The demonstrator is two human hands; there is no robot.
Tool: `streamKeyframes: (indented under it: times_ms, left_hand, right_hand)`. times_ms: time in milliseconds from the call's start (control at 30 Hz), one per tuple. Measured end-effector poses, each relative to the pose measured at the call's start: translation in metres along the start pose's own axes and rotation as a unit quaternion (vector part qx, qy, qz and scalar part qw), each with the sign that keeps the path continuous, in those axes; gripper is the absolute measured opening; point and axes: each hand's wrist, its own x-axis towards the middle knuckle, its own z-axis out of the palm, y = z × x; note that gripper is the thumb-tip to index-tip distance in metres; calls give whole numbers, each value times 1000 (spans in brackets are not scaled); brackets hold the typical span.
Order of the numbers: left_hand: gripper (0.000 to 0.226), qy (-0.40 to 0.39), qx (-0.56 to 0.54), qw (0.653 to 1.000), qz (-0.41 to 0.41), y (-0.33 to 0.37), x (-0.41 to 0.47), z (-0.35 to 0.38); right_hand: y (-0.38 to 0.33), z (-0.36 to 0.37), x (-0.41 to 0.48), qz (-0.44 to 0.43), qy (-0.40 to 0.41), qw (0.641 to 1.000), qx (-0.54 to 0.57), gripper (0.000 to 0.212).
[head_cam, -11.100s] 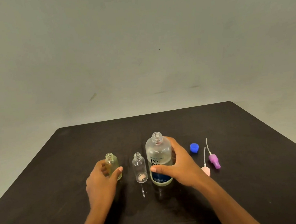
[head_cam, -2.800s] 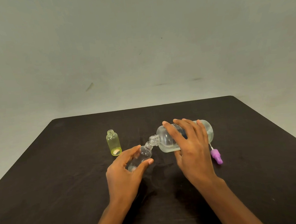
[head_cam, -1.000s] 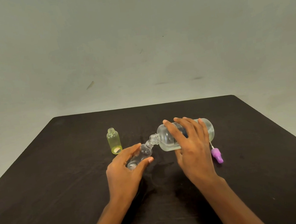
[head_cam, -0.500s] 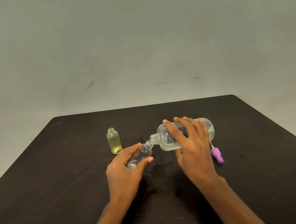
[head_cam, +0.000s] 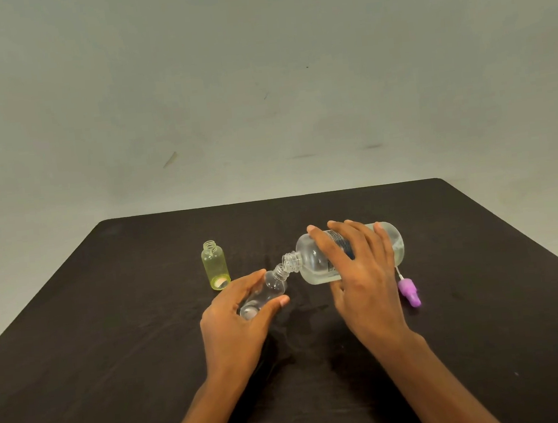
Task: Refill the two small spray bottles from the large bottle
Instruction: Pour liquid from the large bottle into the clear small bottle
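Observation:
My right hand (head_cam: pixel 359 271) grips the large clear bottle (head_cam: pixel 313 259), which is tipped almost flat with its open neck pointing left. Its mouth meets the mouth of the small clear spray bottle (head_cam: pixel 271 286), which is tilted up to the right and held between the thumb and fingers of my left hand (head_cam: pixel 237 322). The small yellow-green bottle (head_cam: pixel 215 265) stands upright and uncapped to the left, apart from both hands. A purple spray head (head_cam: pixel 409 292) with its thin tube lies on the table right of my right hand.
Everything sits on a dark table (head_cam: pixel 116 383) in front of a plain grey wall. The pink spray head and blue cap are hidden behind my right hand or the large bottle.
Since a second ago both hands and bottles have stayed almost still, mouths together. Eleven seconds ago all three bottles stood upright.

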Motion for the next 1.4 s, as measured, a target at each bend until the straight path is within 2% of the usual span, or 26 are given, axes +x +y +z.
streamKeyframes:
  times_ms: [1400]
  left_hand:
    - [44,7,-6,1000,2,1,0,2]
  right_hand:
    - [0,0,1,4,-7,1000,-1,93]
